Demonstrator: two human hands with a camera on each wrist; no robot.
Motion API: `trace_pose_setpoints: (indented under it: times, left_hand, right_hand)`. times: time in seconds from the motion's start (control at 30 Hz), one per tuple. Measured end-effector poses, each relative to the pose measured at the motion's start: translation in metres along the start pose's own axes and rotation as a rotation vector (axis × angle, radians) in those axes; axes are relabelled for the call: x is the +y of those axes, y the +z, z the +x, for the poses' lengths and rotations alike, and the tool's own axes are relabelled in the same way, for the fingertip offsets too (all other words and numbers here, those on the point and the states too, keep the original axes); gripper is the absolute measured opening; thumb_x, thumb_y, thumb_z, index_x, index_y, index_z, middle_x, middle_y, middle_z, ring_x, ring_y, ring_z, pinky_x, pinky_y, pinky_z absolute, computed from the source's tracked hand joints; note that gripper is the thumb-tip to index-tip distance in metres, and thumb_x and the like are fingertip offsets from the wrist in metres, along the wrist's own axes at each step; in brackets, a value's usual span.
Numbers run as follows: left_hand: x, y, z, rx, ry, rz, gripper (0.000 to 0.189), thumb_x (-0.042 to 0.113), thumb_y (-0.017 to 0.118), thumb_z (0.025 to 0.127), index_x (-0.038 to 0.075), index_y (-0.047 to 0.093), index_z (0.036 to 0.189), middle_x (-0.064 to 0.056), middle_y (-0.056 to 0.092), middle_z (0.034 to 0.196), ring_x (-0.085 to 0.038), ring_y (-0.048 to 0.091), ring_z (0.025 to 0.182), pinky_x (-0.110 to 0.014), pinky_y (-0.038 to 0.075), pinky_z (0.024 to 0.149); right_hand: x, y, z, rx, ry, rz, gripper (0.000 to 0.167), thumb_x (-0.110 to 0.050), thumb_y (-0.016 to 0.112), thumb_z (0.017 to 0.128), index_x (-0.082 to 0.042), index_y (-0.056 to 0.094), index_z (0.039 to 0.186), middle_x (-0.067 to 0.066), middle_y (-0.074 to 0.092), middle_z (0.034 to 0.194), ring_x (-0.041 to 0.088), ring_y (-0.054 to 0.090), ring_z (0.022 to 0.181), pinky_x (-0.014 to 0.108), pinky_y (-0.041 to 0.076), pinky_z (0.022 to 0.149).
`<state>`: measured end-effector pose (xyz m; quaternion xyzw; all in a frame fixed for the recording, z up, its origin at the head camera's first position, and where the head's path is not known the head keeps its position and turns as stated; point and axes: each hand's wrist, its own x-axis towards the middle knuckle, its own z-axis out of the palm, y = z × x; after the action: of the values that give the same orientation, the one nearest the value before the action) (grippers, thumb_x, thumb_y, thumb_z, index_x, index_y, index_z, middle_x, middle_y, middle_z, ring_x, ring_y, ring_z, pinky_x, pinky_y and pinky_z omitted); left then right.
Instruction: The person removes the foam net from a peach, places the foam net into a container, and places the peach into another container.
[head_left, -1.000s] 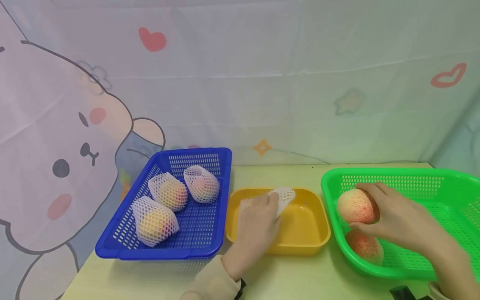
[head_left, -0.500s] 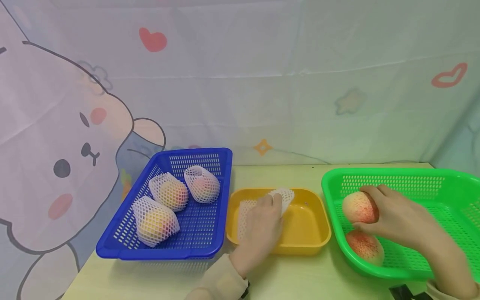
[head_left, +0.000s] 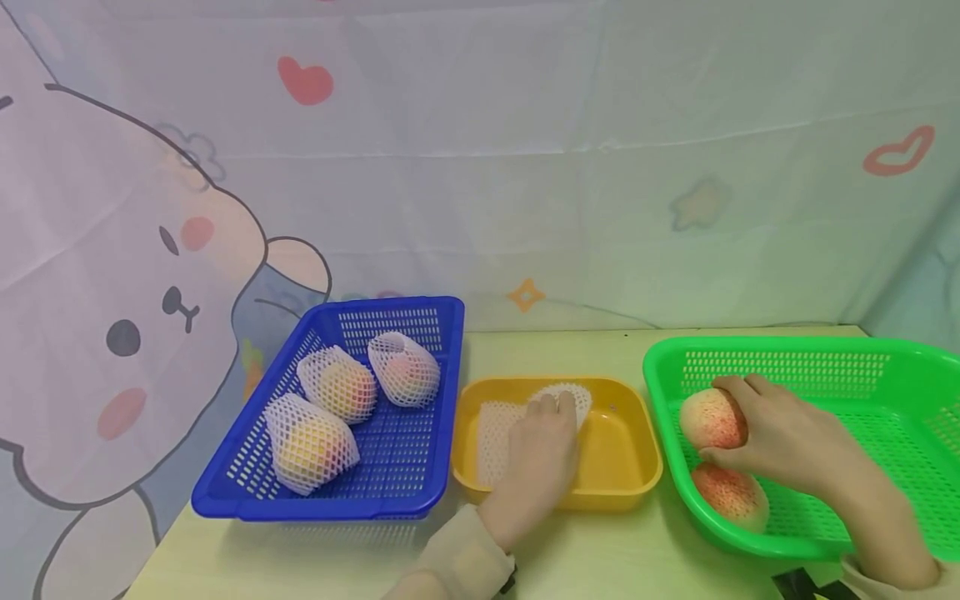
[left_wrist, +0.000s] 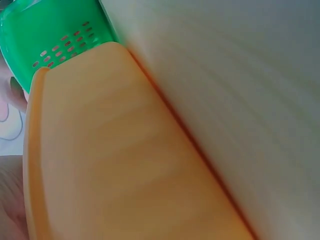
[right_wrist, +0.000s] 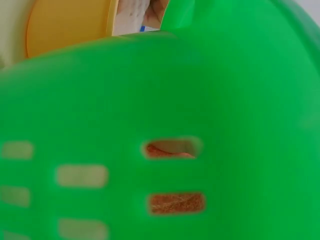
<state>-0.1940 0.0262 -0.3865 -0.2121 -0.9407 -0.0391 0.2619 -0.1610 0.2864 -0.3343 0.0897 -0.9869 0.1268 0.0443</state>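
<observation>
In the head view my left hand (head_left: 542, 454) is in the yellow tray (head_left: 615, 454), its bent fingers pinching a white foam net sleeve (head_left: 579, 402). Another foam net (head_left: 495, 437) lies flat to the left of that hand. My right hand (head_left: 783, 433) grips a pink-and-cream peach (head_left: 705, 417) from its right side, inside the green basket (head_left: 757, 543). A second peach (head_left: 733, 498) rests just in front of it, near the basket's left wall. Both wrist views are mostly blocked, the left by the tray's outer wall (left_wrist: 110, 150), the right by the basket's wall (right_wrist: 125, 110).
A blue basket (head_left: 322, 507) stands left of the tray and holds three peaches in foam nets, one of them the front peach (head_left: 309, 450). All three containers stand on a pale yellow table (head_left: 585, 558). A printed curtain (head_left: 480, 167) hangs behind.
My left hand has moved slightly right within the tray, with the net in its fingers, uncovering more of the flat net. My right hand with its peach has shifted only a little.
</observation>
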Motion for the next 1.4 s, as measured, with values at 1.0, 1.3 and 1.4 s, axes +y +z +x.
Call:
trace_pose_setpoints:
  times: [1.0, 1.3, 1.4]
  left_hand:
    - [0.007, 0.0, 0.001, -0.506, -0.157, -0.227, 0.059, 0.059, 0.047, 0.093, 0.008, 0.062, 0.118, -0.007, 0.065, 0.101, -0.02, 0.061, 0.091, -0.035, 0.051, 0.07]
    - [0.008, 0.001, 0.002, -0.561, -0.137, -0.273, 0.065, 0.062, 0.039, 0.095, 0.007, 0.061, 0.123, -0.007, 0.064, 0.12, -0.021, 0.06, 0.107, -0.037, 0.053, 0.082]
    - [0.008, 0.001, 0.001, -0.569, -0.138, -0.281, 0.066, 0.062, 0.038, 0.095, 0.007, 0.06, 0.125, -0.007, 0.062, 0.125, -0.023, 0.059, 0.112, -0.039, 0.053, 0.086]
  right_hand:
    - [0.004, 0.014, 0.002, 0.019, -0.112, 0.038, 0.08, -0.042, 0.078, 0.074, -0.007, 0.043, 0.137, 0.018, 0.054, 0.113, 0.034, 0.054, 0.098, 0.039, 0.05, 0.062]
    - [0.007, 0.015, 0.001, -0.019, -0.123, 0.029, 0.077, -0.043, 0.074, 0.079, -0.009, 0.042, 0.14, 0.016, 0.055, 0.111, 0.027, 0.055, 0.093, 0.038, 0.049, 0.066]
    - [0.008, 0.016, 0.0, -0.056, -0.116, 0.039, 0.077, -0.044, 0.072, 0.08, -0.01, 0.04, 0.142, 0.012, 0.055, 0.106, 0.019, 0.054, 0.086, 0.033, 0.045, 0.065]
